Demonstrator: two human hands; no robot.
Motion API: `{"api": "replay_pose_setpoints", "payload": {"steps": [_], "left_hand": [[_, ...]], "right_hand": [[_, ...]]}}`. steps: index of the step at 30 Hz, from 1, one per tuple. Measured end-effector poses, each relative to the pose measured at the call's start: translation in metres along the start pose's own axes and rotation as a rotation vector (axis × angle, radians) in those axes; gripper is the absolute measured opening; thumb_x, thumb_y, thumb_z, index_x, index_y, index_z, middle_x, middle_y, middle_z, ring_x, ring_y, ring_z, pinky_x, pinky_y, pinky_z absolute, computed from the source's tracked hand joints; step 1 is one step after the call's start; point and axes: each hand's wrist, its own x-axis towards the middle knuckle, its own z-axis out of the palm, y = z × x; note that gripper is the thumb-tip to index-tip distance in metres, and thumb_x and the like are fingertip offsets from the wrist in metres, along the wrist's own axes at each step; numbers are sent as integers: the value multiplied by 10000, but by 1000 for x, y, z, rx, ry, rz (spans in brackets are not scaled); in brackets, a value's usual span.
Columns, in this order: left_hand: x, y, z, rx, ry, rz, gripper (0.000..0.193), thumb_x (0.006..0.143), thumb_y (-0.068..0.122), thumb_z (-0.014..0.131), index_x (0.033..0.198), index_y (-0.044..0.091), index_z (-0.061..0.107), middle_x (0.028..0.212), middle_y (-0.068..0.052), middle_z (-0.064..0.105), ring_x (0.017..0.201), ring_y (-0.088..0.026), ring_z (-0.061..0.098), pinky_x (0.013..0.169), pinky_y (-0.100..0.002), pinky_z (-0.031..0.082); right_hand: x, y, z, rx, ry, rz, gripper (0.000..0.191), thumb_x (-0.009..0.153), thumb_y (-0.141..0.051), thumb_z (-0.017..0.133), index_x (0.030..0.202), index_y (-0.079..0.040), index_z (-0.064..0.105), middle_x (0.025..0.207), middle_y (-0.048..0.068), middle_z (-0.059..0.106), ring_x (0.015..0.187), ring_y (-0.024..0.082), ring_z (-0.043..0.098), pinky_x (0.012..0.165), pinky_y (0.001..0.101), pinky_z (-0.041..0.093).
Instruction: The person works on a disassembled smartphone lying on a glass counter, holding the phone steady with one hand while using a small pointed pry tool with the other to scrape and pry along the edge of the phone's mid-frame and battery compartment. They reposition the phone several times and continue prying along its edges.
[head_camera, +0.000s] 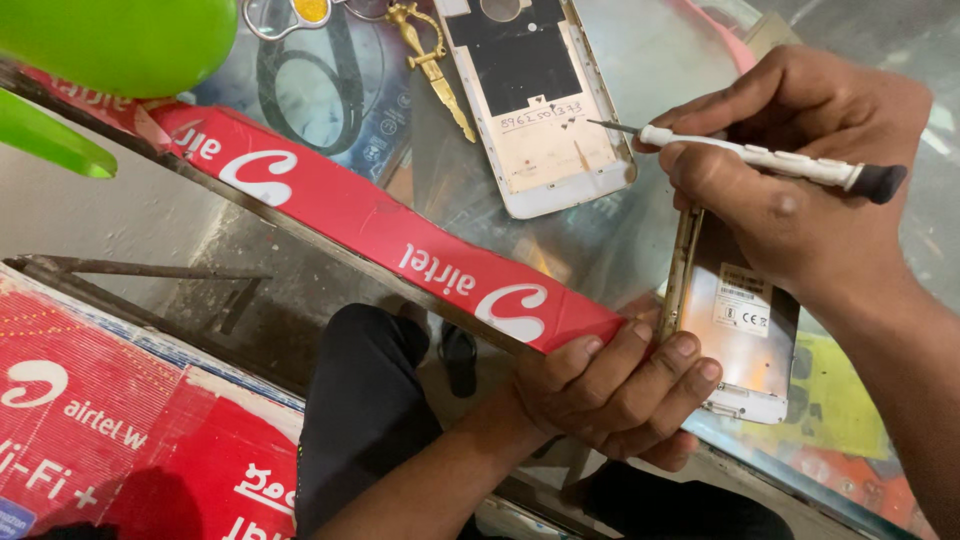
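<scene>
Seen from my head camera, my left hand (610, 390) clamps its grip around the lower left edge of an opened phone body (740, 335), fingers curled over its gold-coloured side rail and pinning it against the front edge of the glass bench (640, 60). The phone's long axis runs away from me, slightly tilted, with its bottom end nearest my body and its top end hidden under my right hand (790, 170). That hand's grip is closed on a slim white screwdriver (760, 158) with a dark cap; the tool lies almost level, its fine tip pointing left, away from the phone, towards a detached white back cover (540, 110) lying apart on the glass. The right hand is the nearer one to the phone's upper end. A red strip (380, 225) edges the bench, gold tweezers (432, 60) rest beside the cover, a green object (110, 45) fills the top left corner, and a red carton (110, 430) sits below on the left.
</scene>
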Motion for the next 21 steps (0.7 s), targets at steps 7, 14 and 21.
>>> {"api": "replay_pose_setpoints", "payload": {"steps": [7, 14, 21], "left_hand": [[1, -1, 2, 22, 18, 5, 619, 1124, 410, 216, 1465, 94, 624, 1391, -62, 611, 1275, -224, 562, 1172, -425, 349], [-1, -2, 1, 35, 11, 17, 618, 1130, 406, 210, 1478, 94, 613, 1410, -68, 602, 1306, -237, 549, 1169, -428, 347], [-1, -1, 2, 34, 23, 10, 618, 1123, 405, 216, 1476, 93, 615, 1411, -69, 602, 1286, -229, 574, 1167, -427, 355]], "right_hand": [[-1, -2, 1, -29, 0, 29, 121, 952, -55, 718, 1011, 47, 691, 888, 95, 718, 723, 68, 657, 648, 194, 521], [3, -5, 5, -62, -17, 2, 118, 968, -50, 732, 1009, 54, 694, 886, 107, 720, 734, 82, 663, 649, 195, 522], [1, 0, 1, -86, -3, -3, 110, 953, -34, 707, 1012, 57, 691, 902, 127, 729, 720, 99, 664, 645, 217, 525]]}}
